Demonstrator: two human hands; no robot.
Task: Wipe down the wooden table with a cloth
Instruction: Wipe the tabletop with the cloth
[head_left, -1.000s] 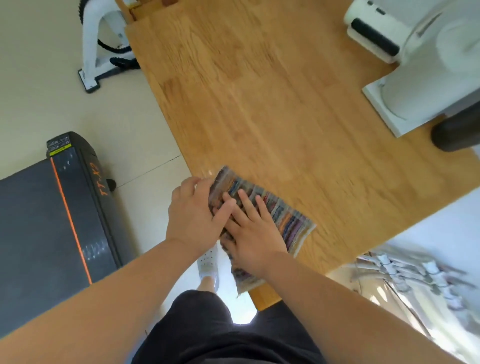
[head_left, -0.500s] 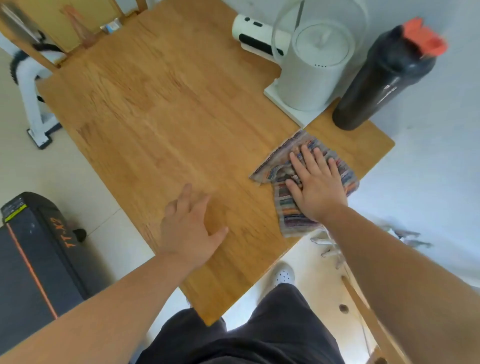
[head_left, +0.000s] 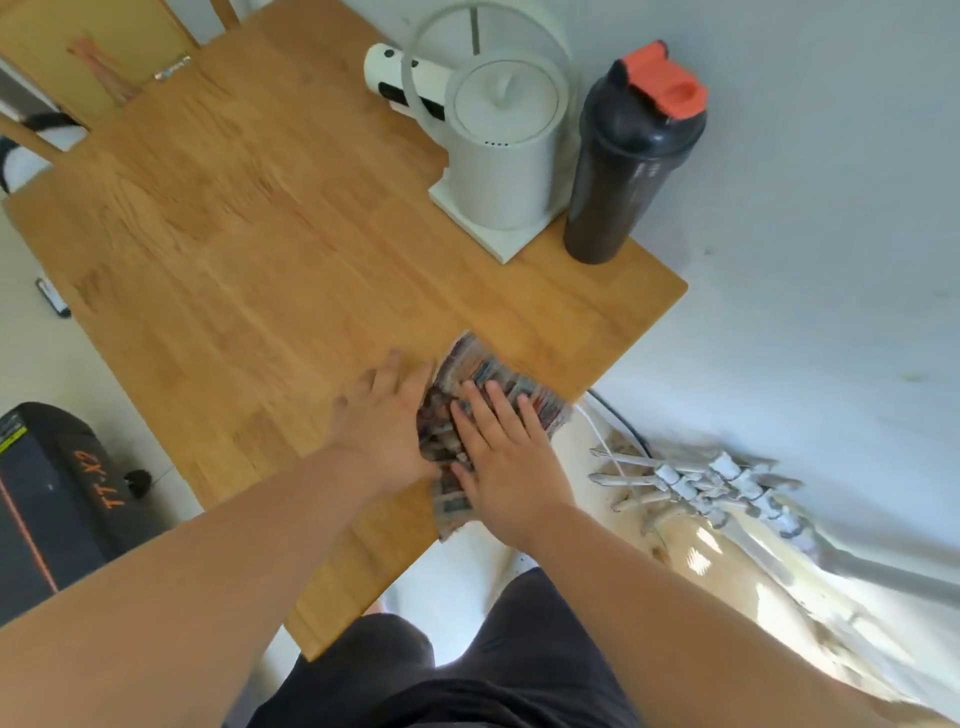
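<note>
At the near right edge of the wooden table (head_left: 260, 260) lies the striped cloth (head_left: 480, 371), bunched a little, with 1 end hanging over the edge toward the person. The right hand (head_left: 506, 462) presses flat on it, fingers straight and slightly spread. The left hand (head_left: 387, 426) (blurred) lies just beside it on the bare wood, fingers stretched out and holding nothing, its thumb side touching the cloth's left edge. Both forearms reach in from below. Toward the far right corner of the table stands a white kettle (head_left: 501, 156) on a square white base (head_left: 498, 241), with a black bottle (head_left: 623, 171) with an orange-red lid just beside it on the right. On the floor to the left sits a black machine (head_left: 52, 493) with orange lettering, and a folded white rack (head_left: 701, 483) lies on the floor to the right, by the wall
</note>
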